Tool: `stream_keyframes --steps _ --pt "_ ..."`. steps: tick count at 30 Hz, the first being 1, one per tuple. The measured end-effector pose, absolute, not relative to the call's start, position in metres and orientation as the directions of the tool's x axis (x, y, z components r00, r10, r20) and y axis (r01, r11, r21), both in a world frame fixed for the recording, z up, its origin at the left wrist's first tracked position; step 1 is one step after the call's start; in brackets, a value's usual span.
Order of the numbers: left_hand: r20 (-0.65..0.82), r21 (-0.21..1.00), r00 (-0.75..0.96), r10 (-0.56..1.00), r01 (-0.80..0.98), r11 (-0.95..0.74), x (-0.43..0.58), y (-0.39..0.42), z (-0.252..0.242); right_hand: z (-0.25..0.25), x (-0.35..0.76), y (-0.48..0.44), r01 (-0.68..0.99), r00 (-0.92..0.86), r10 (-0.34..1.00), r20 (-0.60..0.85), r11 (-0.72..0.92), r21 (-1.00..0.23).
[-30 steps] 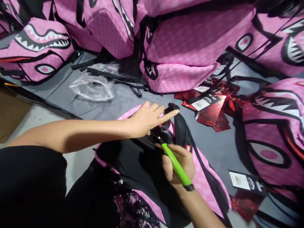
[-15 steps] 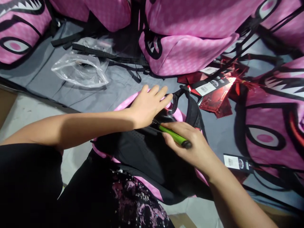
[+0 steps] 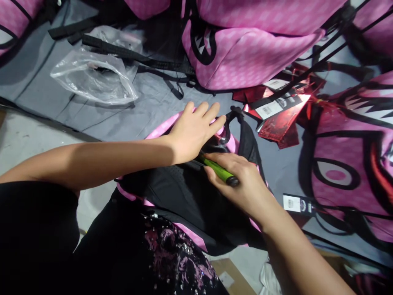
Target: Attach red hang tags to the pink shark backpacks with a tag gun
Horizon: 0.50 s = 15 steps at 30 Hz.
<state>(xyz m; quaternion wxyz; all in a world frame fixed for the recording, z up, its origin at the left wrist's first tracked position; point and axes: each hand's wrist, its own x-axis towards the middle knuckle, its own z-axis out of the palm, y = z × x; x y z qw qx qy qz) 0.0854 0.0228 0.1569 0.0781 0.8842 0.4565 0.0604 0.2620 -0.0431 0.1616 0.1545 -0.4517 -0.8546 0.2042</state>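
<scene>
A black-and-pink backpack (image 3: 172,188) lies across my lap and the table edge, its black panel facing up. My left hand (image 3: 196,131) rests palm down near the backpack's top, fingers spread over the pink edge. My right hand (image 3: 239,178) is closed around a tool with a green handle (image 3: 219,170) and a black end cap. The tool's working end points under my left hand and is hidden there, so its kind does not show. A black loop handle (image 3: 227,133) and a dark strap stand beside my left fingertips.
Pink backpacks with eye and tooth prints (image 3: 260,53) (image 3: 334,174) line the far and right sides of the grey-covered table (image 3: 123,123). A clear plastic bag (image 3: 95,78) lies left of black straps. Red tags (image 3: 282,127) and a white-labelled tag (image 3: 293,203) lie to the right.
The green-handled tool and my right hand have shifted slightly left and up. My left hand stays spread on the backpack. The camera view has tilted a little.
</scene>
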Motion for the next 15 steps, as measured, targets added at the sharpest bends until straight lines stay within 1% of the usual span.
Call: stream_keyframes --steps 3,6,8,10,13,15 --pt "0.043 0.202 0.579 0.814 0.793 -0.575 0.085 0.023 0.157 0.161 0.26 -0.044 0.755 -0.503 0.861 0.074 0.48 -0.446" --pt "0.036 0.192 0.578 0.815 0.797 -0.573 0.085 0.024 0.156 0.158 0.258 -0.045 0.741 -0.491 0.865 0.098 0.474 -0.476" --pt "0.035 0.195 0.578 0.815 0.796 -0.573 0.085 0.024 0.156 0.158 0.255 -0.046 0.763 -0.468 0.88 0.085 0.451 -0.463" --pt "0.035 0.212 0.58 0.814 0.792 -0.573 0.085 0.025 0.156 0.158 0.252 -0.047 0.781 -0.437 0.896 0.085 0.424 -0.458" --pt "0.029 0.254 0.575 0.817 0.787 -0.563 0.085 0.025 0.156 0.159 0.248 -0.052 0.783 -0.384 0.919 0.089 0.375 -0.496" --pt "0.027 0.277 0.57 0.821 0.785 -0.554 0.085 0.025 0.156 0.16 0.247 -0.055 0.824 -0.33 0.941 0.082 0.329 -0.461"
